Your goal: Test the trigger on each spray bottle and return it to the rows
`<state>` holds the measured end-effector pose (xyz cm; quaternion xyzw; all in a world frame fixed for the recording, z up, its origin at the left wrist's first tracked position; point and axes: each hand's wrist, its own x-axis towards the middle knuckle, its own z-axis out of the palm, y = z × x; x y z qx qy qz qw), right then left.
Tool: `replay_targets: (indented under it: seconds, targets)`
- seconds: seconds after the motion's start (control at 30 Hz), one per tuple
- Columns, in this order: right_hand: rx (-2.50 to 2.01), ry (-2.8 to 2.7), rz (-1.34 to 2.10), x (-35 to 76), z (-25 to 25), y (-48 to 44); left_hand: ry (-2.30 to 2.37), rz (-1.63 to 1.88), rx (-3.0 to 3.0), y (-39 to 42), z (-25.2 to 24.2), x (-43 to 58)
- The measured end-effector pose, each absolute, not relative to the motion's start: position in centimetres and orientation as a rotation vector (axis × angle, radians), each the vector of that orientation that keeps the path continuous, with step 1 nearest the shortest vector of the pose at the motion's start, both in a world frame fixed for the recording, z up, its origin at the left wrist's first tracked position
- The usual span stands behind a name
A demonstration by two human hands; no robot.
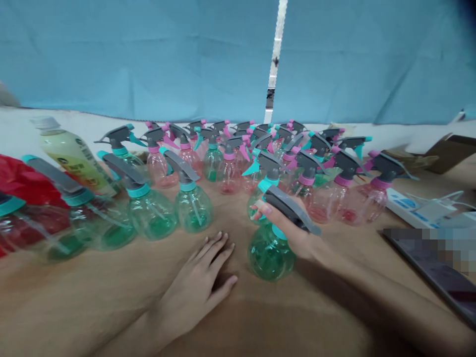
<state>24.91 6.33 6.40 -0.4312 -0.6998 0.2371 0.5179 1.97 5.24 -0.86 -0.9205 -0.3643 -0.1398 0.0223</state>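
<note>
My right hand (293, 225) grips a green spray bottle (270, 253) by its grey and turquoise trigger head, fingers wrapped round the neck. The bottle tilts slightly; whether its base touches the table (230, 322) I cannot tell. Palm down on the wood, my left hand (201, 277) lies with its fingers spread and holds nothing. Just beyond its fingertips stands another green spray bottle (193, 210), first in a row of green ones running left. Behind my right hand a further green bottle with a turquoise trigger (252, 169) is partly hidden.
Several pink spray bottles (226, 176) crowd the back, mixed with green ones. At left are a labelled drink bottle (70, 153) and red plastic (29, 183). A dark flat device (420, 263), a white power strip (405, 203) and a cardboard box (449, 156) lie right. Blue cloth (148, 59) hangs behind.
</note>
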Motion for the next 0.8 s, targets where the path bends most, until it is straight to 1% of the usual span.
replay_targets:
  seconds: [0.2,0.43,0.8]
  targets:
    - [-1.005,-1.67,0.604,24.94,6.38,6.46,-1.122,-0.443,-2.847,5.21,-0.94,1.92]
    - [-0.879,-1.644,0.795,24.82,6.55,6.12,-1.129,-0.44,-2.873,5.19,-0.8,2.04]
    - [-0.872,-1.616,0.817,24.87,6.06,6.28,-1.135,-0.417,-2.884,5.14,-0.59,2.02]
